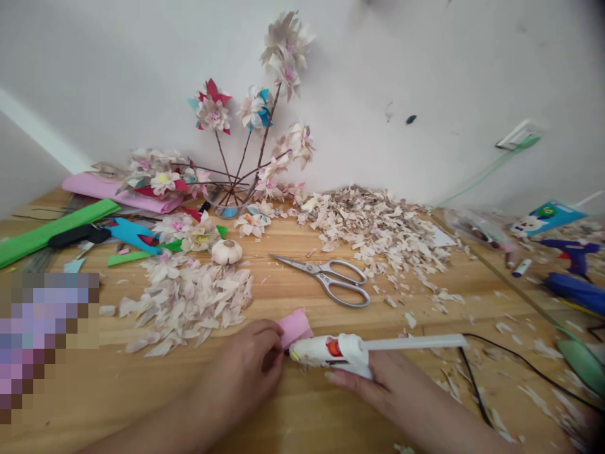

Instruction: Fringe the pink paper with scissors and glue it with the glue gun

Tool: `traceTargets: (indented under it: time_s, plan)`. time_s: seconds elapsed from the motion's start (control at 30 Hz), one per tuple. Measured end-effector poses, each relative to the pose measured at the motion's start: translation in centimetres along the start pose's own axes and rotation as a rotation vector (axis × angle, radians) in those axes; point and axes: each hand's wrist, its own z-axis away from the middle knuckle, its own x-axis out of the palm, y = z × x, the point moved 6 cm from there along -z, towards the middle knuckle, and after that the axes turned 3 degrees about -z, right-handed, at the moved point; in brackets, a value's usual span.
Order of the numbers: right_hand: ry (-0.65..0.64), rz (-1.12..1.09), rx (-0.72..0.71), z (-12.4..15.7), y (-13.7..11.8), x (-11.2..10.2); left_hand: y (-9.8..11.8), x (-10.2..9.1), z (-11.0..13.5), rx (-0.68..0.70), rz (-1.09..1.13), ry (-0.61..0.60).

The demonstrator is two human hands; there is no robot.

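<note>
My right hand (390,381) is wrapped around the handle of a white hot glue gun (350,350), with a long glue stick (411,342) jutting from its back end. The gun's nozzle points left, close to the fingertips of my left hand (250,362). Those fingers are pinched on a small piece of pink crepe paper (297,326), just above the wooden table (265,419). Its lower edge is hidden behind the fingers and nozzle. Beyond the hands lie silver scissors (326,277), partly open. A heap of pale petals (198,290) and a garlic bulb (227,251) are to their left.
Paper flowers on brown stems stand in a glass bowl (220,205) by the wall. Shredded husks (373,221) cover the back right. A black cord (529,362) runs rightward near a blue glue gun (571,252). Green crepe paper (57,233) lies left.
</note>
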Motion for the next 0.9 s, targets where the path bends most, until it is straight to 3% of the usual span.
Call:
traceTargets:
  time_s: [0.23,0.47,0.63,0.77,0.9]
  plan:
    - [0.054,0.117,0.037,-0.2,0.8,-0.5,0.0,0.0,-0.1,-0.013,-0.027,-0.035]
    - [0.204,0.234,0.041,-0.1,2.3,-1.9,0.1,0.0,-0.1,-0.023,-0.035,-0.04]
    - [0.195,0.296,0.089,0.2,3.0,-2.2,0.3,0.0,-0.3,-0.032,-0.038,-0.057]
    - [0.152,0.295,0.033,0.4,2.0,-1.7,0.3,0.0,-0.2,-0.029,-0.051,-0.07]
    - [0.064,0.211,0.073,0.2,1.2,-1.0,0.2,0.1,0.1,-0.008,-0.024,-0.047]
